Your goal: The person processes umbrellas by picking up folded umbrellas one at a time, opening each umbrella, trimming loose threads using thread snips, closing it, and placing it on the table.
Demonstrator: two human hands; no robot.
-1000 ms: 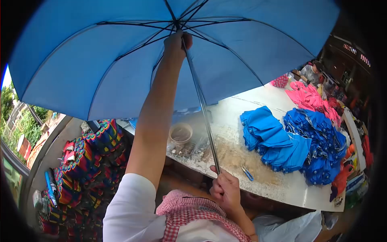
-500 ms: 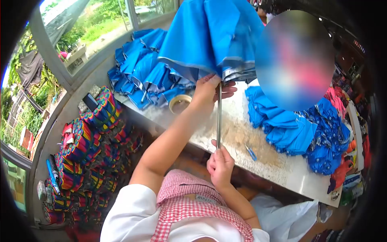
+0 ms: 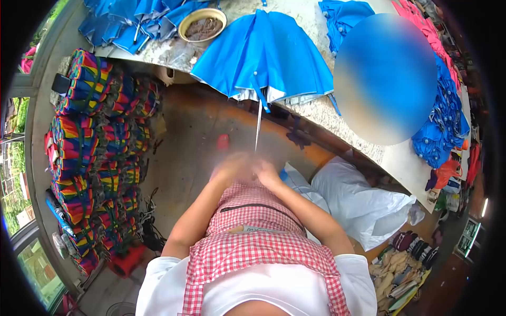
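Observation:
A blue umbrella (image 3: 263, 58) rests its half-spread canopy over the table's edge, and its thin metal shaft (image 3: 258, 126) points down toward my body. At the shaft's lower end, in front of the checked apron, my right hand (image 3: 267, 175) is closed around it. My left hand (image 3: 235, 167) is beside the right one at that same end; motion blur smears its fingers, so its grip is unclear. A blue strap (image 3: 261, 97) hangs from the canopy's rim. The shaft's very end is hidden by the hands.
More blue umbrellas (image 3: 132, 23) lie heaped at the back left beside a bowl (image 3: 184, 36) of brown stuff. Bundled rainbow-coloured umbrellas (image 3: 81, 137) are stacked at left. White sacks (image 3: 358, 205) stand under the worn table (image 3: 363, 139). Blue bundles (image 3: 440, 131) lie at right, partly behind a blurred patch.
The umbrella has come down from a raised position onto the table edge. My left hand has moved from beneath the canopy to beside my right hand. The view has tilted downward.

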